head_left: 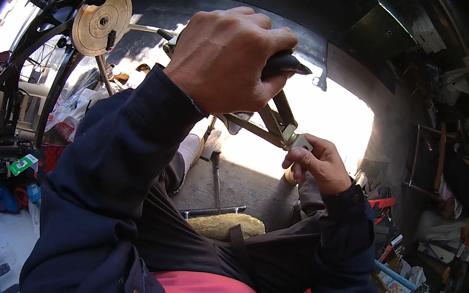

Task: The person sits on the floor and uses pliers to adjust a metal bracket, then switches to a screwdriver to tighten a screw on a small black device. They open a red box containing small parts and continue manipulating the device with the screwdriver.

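Note:
My left hand (227,59) is raised in the upper middle, its fingers wrapped round a black curved grip (286,64) that ends in a point. Below that hand, flat metal bars of a hinged metal frame (271,129) run together at a joint. My right hand (322,162) pinches the small metal block (300,142) at that joint between thumb and fingers. How the black grip joins the bars is hidden behind my left hand. Under the right fingers a round tan thing (290,176) shows in part.
On the left stands a black machine frame with a large round wheel (102,21). A tool with a dark handle and thin shaft (217,179) stands between my legs, by a yellowish fleecy pad (226,226). Crowded goods and a blue bar (404,281) lie at right.

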Action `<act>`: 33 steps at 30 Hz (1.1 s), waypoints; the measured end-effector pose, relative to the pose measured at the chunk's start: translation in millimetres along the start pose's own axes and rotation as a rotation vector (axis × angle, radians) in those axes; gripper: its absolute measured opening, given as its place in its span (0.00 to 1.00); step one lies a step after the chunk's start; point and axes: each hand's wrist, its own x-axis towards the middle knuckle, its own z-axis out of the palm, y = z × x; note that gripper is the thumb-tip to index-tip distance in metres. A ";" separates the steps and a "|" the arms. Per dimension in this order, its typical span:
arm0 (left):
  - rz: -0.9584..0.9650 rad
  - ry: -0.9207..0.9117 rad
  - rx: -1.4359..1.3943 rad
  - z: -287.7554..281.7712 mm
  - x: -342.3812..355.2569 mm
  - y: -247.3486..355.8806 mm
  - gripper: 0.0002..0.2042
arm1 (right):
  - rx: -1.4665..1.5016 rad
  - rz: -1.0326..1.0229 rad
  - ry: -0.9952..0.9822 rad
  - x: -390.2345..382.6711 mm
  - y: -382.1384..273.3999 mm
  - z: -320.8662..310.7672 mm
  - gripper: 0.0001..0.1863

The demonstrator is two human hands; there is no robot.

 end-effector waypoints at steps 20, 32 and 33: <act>-0.011 0.013 -0.007 -1.8 3.1 1.8 0.15 | -0.183 -0.244 0.150 1.0 5.5 9.3 0.28; -0.033 0.024 -0.027 -9.4 6.1 6.4 0.16 | 0.025 0.073 -0.022 -0.5 2.2 -5.6 0.28; -0.029 0.030 -0.038 -9.4 6.3 6.3 0.16 | 0.042 0.074 -0.017 -0.3 2.3 -6.2 0.28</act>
